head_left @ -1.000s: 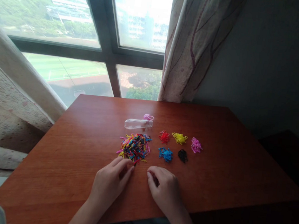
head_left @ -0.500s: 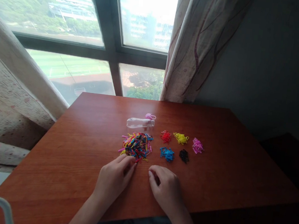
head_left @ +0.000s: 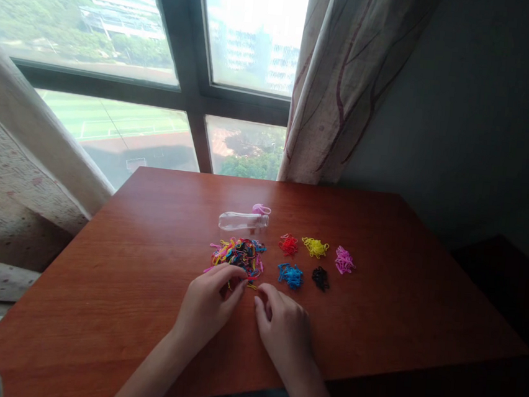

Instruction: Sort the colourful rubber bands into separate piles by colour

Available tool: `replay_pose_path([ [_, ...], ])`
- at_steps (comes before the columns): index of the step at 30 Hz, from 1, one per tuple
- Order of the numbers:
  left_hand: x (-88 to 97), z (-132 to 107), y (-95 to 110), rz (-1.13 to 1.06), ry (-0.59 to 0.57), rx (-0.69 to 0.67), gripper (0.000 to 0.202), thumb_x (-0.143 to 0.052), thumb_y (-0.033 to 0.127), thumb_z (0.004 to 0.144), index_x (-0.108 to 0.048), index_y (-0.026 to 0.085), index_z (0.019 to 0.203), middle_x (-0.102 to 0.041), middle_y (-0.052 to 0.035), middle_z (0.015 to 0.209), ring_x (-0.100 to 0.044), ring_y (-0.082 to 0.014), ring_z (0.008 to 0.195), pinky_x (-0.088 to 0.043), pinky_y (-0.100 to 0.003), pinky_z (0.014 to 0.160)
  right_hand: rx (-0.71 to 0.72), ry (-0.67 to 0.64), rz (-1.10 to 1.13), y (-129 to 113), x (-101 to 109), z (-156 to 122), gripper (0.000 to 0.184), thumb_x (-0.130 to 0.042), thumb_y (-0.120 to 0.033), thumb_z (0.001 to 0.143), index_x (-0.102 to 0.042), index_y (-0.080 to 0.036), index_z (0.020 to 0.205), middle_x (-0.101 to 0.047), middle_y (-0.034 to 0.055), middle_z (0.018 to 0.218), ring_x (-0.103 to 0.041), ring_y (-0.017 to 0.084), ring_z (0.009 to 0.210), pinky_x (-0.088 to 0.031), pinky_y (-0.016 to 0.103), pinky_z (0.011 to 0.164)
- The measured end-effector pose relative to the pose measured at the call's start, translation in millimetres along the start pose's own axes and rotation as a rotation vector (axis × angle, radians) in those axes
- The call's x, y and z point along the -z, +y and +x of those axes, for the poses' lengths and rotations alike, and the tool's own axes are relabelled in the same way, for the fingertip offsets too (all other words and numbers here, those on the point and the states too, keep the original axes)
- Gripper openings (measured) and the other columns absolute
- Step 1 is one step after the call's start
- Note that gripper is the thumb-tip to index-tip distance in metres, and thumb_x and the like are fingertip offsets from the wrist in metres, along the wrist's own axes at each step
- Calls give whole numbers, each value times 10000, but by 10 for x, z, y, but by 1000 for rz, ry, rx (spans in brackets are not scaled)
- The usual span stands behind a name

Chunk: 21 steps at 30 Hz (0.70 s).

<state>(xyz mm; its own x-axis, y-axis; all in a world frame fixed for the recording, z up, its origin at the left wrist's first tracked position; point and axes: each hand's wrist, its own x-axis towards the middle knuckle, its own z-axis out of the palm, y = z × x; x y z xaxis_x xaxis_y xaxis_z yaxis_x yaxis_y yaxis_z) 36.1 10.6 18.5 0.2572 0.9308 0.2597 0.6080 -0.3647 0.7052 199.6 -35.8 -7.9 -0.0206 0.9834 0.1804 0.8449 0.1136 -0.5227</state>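
A red clip (head_left: 252,278) seems to be pinched by the left hand (head_left: 211,296) at the near edge of the mixed pile (head_left: 237,253) on the table (head_left: 95,307); the right hand (head_left: 285,322) is held apart, curled, its grip unclear. Picking out 1 clip appears in hand; next, clean separation from the tangle is called for.

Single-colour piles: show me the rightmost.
The pink pile; it lies farther right than the red pile, yellow pile, blue pile and black pile.
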Motion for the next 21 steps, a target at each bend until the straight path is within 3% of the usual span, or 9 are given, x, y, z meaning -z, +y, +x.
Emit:
replay_pose_path([
  [4,-36,257,90,-72,-11,-15,80,-590,222,858,-656,190,826,-651,16,696,-565,-110,615,-427,-206,584,3,0,-36,-64,0,34,173,-569,-193,918,-633,-236,1073,-724,10,859,-678,192,765,-353,259,620],
  [8,-101,543,125,23,-46,-76,80,-594,202,842,-671,186,833,-658,9,696,-573,-115,627,-413,-213,592,10,19,-3,-46,-3,24,152,-562,-165,904,-646,-236,1009,-726,9,852,-675,179,754,-368,246,630],
  [15,-402,1022,200,137,-82,-115,117,-590,210,831,-703,206,860,-689,-17,768,-601,-144,675,-402,-238,613,26,33,48,0,-40,12,199,-546,-127,878,-662,-228,1005,-725,14,871,-677,175,788,-409,245,675],
  [21,-544,1114,232,200,-109,-99,137,-595,218,830,-712,225,902,-700,-24,770,-612,-156,640,-401,-239,576,29,41,55,3,-39,8,209,-525,-119,880,-668,-226,988,-724,20,873,-676,173,784,-420,247,673],
])
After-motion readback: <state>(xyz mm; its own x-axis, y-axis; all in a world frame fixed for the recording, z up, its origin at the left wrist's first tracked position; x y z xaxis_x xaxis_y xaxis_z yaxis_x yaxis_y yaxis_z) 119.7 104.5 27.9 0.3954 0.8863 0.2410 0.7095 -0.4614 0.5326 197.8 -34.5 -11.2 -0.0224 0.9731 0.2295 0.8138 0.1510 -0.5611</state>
